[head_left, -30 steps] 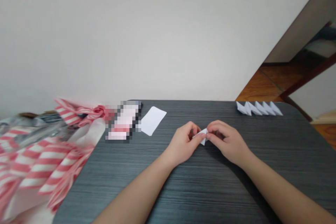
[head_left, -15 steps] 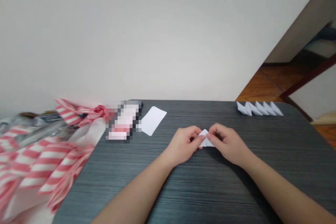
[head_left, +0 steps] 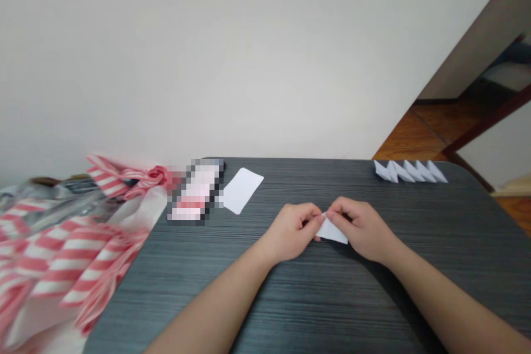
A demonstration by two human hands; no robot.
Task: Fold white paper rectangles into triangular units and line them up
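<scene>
Pinching a folded white paper (head_left: 333, 232) in the head view, near the middle of the dark table (head_left: 286, 298), between left hand (head_left: 292, 233) and right hand (head_left: 362, 230), fingers of both closed on its upper part. Lying farther left: white sheets (head_left: 243, 191), beside a pixelated object (head_left: 196, 191). Standing or lying far right, hard to tell: folded white pieces (head_left: 410, 172), in a row.

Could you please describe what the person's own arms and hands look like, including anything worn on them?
The left hand and right hand are bare, with no gloves. No watch or bracelet shows at either wrist, and no ring can be made out, though some fingers are partly hidden. Both forearms are uncovered down to the picture's edge, with no sleeve, cable or marking visible.
</scene>
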